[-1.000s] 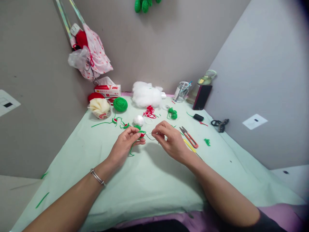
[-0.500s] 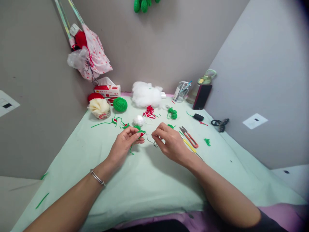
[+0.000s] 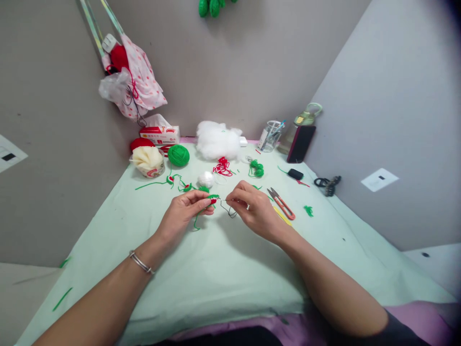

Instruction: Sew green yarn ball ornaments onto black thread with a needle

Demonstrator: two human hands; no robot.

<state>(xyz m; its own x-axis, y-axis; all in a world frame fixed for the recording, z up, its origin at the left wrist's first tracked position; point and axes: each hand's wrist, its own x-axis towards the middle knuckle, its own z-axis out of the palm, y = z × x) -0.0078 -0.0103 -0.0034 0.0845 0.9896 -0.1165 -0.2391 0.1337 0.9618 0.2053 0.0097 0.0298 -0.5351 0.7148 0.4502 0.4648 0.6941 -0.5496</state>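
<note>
Between the thumb and fingers of my left hand (image 3: 189,207) is a small crocheted piece (image 3: 213,199) in green, white and red. My right hand (image 3: 252,206) is pinched on a thin needle just right of the piece. A dark thread (image 3: 229,210) loops below, between the two hands. Green yarn (image 3: 196,222) hangs under my left fingers. More small green and red crocheted pieces (image 3: 170,179) lie on a yarn string to the left. A white ball (image 3: 205,179) sits just beyond my left hand.
Orange-handled snips (image 3: 283,204) and a yellow tool (image 3: 283,216) lie right of my right hand. Behind stand white stuffing (image 3: 219,140), a green yarn ball (image 3: 178,155), a tissue box (image 3: 160,135), a jar (image 3: 270,137), a phone (image 3: 301,144) and red yarn (image 3: 223,167).
My right hand has shifted slightly, and the dark thread's loop has changed shape. My left wrist and bracelet have moved a little to the left. The piece is still in my left hand.
</note>
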